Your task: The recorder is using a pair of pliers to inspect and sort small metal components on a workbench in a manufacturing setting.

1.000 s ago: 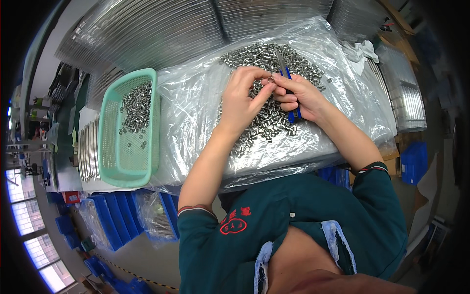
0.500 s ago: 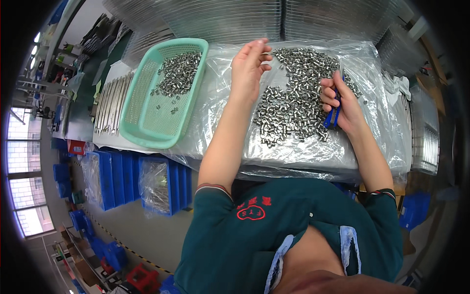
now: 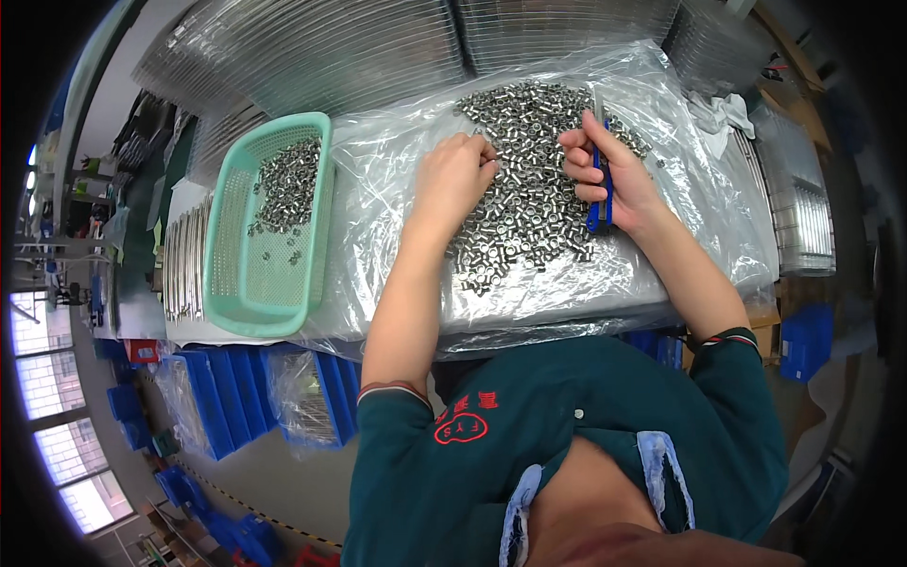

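Observation:
A wide pile of small shiny metal sleeves (image 3: 534,165) lies on clear plastic sheeting (image 3: 378,236) over the table. At the pile's left edge is my left hand (image 3: 454,180), its fingers curled down and drawn together. Whatever is between those fingertips is hidden. My right hand (image 3: 619,180) is over the pile's right side, wrapped round a blue utility knife (image 3: 602,206) whose blade points away from me. Off to the left stands a pale green mesh basket (image 3: 248,288) with more of the same metal pieces toward its far end.
Stacks of clear plastic trays (image 3: 340,66) line the table's far side. Long metal rods (image 3: 187,255) lie left of the basket. Blue bins (image 3: 227,397) stand below the table's left front edge. A white cloth (image 3: 723,115) lies at the far right.
My left hand has come down from above the pile's far left to its left edge, and its fingers have curled in. The right hand still holds the knife. The whole view has shifted.

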Tool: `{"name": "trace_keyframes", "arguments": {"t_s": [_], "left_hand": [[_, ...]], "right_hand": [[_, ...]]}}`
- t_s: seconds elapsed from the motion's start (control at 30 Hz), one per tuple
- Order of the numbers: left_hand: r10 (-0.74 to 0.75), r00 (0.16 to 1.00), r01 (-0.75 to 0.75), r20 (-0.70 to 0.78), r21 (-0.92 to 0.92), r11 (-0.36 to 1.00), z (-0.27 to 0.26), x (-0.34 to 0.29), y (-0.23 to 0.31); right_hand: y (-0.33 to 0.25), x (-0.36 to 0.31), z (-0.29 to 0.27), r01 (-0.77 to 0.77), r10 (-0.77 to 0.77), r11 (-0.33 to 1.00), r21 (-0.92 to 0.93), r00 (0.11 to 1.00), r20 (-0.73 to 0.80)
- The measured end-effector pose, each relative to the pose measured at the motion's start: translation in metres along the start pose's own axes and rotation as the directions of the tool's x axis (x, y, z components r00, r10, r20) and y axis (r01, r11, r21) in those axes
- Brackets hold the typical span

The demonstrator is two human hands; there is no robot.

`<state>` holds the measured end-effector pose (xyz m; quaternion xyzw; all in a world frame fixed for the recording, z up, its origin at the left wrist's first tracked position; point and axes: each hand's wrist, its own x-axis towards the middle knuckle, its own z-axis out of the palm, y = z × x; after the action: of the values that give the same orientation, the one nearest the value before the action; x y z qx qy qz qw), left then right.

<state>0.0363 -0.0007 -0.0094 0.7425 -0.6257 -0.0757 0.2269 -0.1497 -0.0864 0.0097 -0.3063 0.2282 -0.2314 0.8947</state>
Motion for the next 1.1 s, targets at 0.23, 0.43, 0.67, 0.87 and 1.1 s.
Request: {"name": "trace_keyframes", "arguments": {"t_s": [0.23,0.43,0.67,0.87,1.1], "left_hand": [[0.025,0.986,-0.139,-0.165,-0.731,0.668,-0.002,0.001,0.028],[0.071,0.994,-0.098,-0.078,-0.924,0.37,0.007,-0.003,0.034],[0.092,0.987,-0.157,-0.13,-0.894,0.42,0.008,-0.001,0.033],[0.085,0.956,-0.258,-0.279,-0.675,0.691,0.006,-0.006,0.044],[-0.117,0.975,-0.119,-0.191,-0.882,0.456,-0.002,-0.004,0.012]], "right_hand": [[0.002,-0.003,0.005,-0.066,0.07,0.962,-0.266,0.998,0.003],[0.004,-0.006,0.007,-0.066,0.067,0.978,-0.196,0.998,-0.003],[0.005,-0.007,0.006,0.005,-0.001,0.976,-0.216,1.0,0.019],[0.006,-0.004,0.004,-0.077,0.077,0.982,-0.173,0.997,-0.009],[0.002,-0.002,0.001,-0.18,0.177,0.983,0.028,0.979,0.096]]}}
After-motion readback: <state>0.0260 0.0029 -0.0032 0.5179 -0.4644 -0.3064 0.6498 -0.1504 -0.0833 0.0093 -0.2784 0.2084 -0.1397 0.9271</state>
